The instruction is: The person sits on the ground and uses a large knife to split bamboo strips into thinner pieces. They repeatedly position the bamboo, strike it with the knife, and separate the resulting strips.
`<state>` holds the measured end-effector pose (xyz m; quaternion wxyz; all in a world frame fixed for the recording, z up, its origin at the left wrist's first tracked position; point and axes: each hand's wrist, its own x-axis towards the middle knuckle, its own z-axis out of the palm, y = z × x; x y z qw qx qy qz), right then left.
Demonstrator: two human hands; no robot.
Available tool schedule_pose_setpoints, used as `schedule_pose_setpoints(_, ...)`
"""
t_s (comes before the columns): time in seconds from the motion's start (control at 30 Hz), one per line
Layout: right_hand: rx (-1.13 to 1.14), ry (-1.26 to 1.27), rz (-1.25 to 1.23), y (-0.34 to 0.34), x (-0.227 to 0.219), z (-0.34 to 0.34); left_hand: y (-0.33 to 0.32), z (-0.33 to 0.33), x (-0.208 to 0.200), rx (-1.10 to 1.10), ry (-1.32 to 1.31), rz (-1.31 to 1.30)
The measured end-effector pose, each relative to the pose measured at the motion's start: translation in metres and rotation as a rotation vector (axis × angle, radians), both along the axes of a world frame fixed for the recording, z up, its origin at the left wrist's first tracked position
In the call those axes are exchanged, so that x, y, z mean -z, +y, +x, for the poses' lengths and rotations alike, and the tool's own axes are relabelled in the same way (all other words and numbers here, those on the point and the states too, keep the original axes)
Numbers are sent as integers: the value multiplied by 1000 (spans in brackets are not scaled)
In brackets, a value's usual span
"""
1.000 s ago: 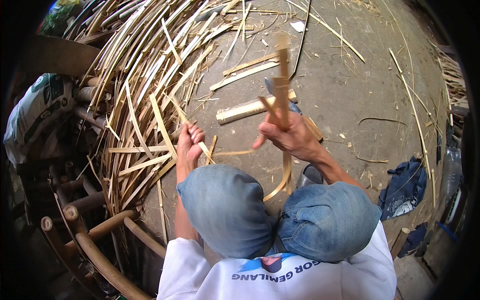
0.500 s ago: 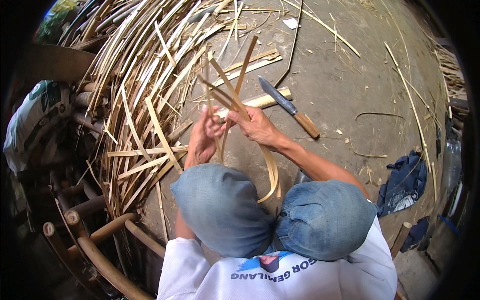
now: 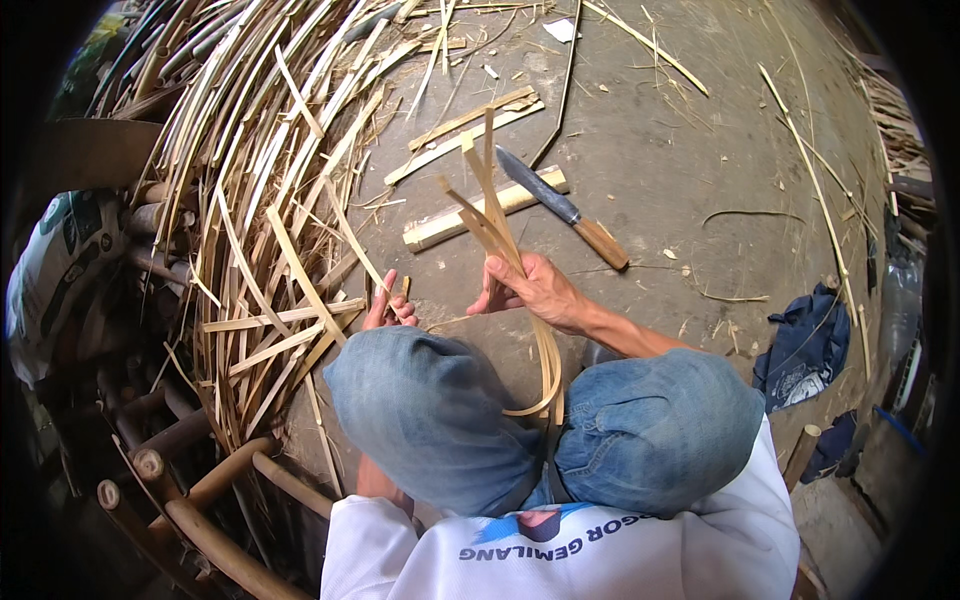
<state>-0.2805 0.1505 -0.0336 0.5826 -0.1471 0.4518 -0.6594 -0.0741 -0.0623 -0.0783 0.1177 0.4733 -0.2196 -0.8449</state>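
My right hand (image 3: 540,292) is closed round a bundle of thin bamboo strips (image 3: 549,365). Their ends fan upward past my thumb, while the lower part loops down between my knees. Off to the left, my left hand (image 3: 388,303) is closed by my left knee, which hides part of it. A single thin bamboo strip (image 3: 350,228) runs up and left from its fingers. Beyond my hands, a knife (image 3: 560,205) with a wooden handle lies across a split bamboo piece (image 3: 430,232) on the ground.
A large heap of bamboo strips (image 3: 225,190) spreads over the left side. Bamboo poles (image 3: 215,540) form a frame at lower left. Dark blue cloth (image 3: 803,350) lies at right. Two flat bamboo pieces (image 3: 465,142) and scattered slivers are on the ground (image 3: 680,200).
My left hand has moved away from the right, down and left toward the knee, taking one strip out with it. My right hand has lowered slightly, still gripping the bundle.
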Motion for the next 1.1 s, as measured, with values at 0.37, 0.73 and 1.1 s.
schedule_pose_setpoints(0.37,195,-107,-7,-2,17,-22,39,-31,-22,341,-30,-148)
schedule_pose_setpoints(0.73,323,-12,105,24,17,-23,38,-6,-37,88,-108,-66)
schedule_pose_setpoints(1.1,779,34,101,61,37,-72,27,18,-13,183,-169,-357)
